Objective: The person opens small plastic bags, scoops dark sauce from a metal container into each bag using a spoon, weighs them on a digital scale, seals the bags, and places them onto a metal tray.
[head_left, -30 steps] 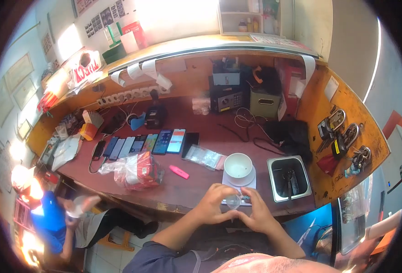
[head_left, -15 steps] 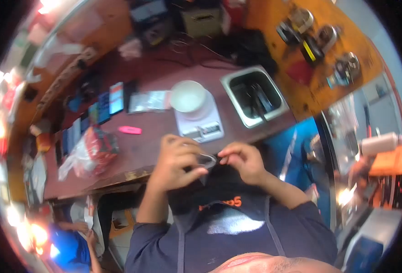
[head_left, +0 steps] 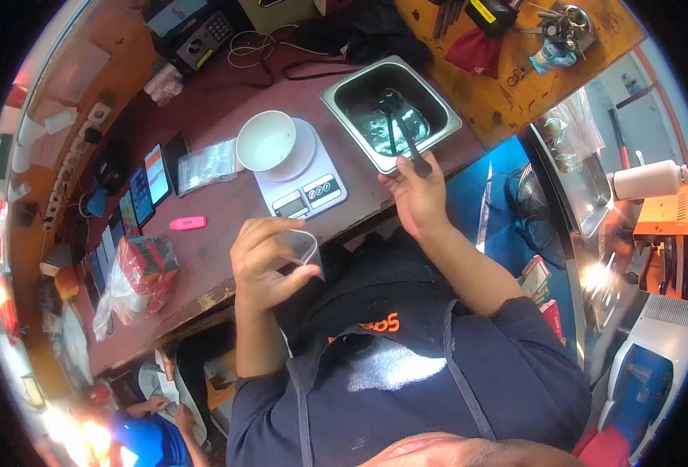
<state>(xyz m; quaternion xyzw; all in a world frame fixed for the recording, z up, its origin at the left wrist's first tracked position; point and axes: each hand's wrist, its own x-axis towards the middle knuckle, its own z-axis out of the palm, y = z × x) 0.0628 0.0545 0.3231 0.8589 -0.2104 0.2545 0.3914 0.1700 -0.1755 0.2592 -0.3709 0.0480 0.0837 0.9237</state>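
My left hand [head_left: 264, 263] pinches a small clear plastic bag [head_left: 306, 247] in front of the table, its mouth spread between thumb and fingers. At the near rim of a steel pan [head_left: 446, 134], my right hand [head_left: 419, 196] grips the black handle of a long utensil [head_left: 415, 159]. Its far end reaches into the pan, where I cannot make out its shape. A second dark handle lies beside it, over dark, shiny contents. Left of the pan, a white bowl [head_left: 266, 142] sits on a white digital kitchen scale [head_left: 330, 167].
Flat clear bags [head_left: 207, 166], phones [head_left: 157, 175], a pink marker [head_left: 188, 223] and a wrapped red package [head_left: 143, 268] lie left on the table. Keys [head_left: 568, 27] rest on the wooden counter. A fan [head_left: 532, 204] stands right. Another person in blue [head_left: 153, 440] is at lower left.
My right hand has left the bag, moved up to the pan and taken hold of the utensil handle. My left hand still holds the bag, now spread wider. The view has shifted.
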